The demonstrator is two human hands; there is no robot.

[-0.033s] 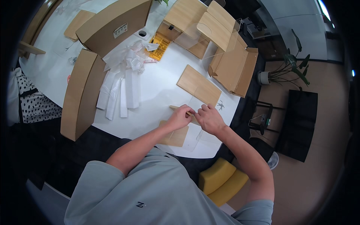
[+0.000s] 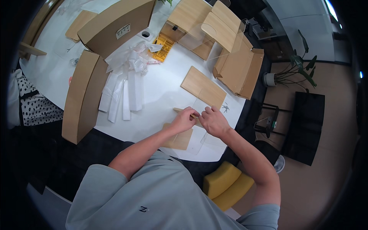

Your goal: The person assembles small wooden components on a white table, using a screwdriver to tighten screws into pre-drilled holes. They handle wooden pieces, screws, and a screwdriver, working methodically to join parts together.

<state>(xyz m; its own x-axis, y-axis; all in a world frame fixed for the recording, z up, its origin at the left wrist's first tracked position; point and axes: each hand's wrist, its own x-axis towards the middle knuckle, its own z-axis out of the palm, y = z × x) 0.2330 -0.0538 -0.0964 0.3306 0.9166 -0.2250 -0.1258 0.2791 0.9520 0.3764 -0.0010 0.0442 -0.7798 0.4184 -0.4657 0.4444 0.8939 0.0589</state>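
Note:
My left hand [image 2: 184,120] is closed round a narrow wooden board [image 2: 177,110] held just over the near part of the white table [image 2: 159,86]. My right hand [image 2: 215,122] meets it at the fingertips. Its fingers are pinched together at the board's edge, and whatever small thing they grip is hidden. Beneath my wrists lies a light wooden panel [image 2: 181,140], with a clear plastic sheet [image 2: 197,142] beside it. Beyond my hands a larger wooden board [image 2: 203,86] lies flat, and a small heap of metal screws or similar hardware [image 2: 225,107] sits to its right.
Cardboard boxes [image 2: 85,96] stand on the left, beside crumpled plastic wrap [image 2: 134,61] and white foam strips [image 2: 135,92]. A yellow tool case [image 2: 165,48] lies farther back. A wooden shelf unit with clear panels [image 2: 188,19] and an open carton [image 2: 241,71] occupy the far right.

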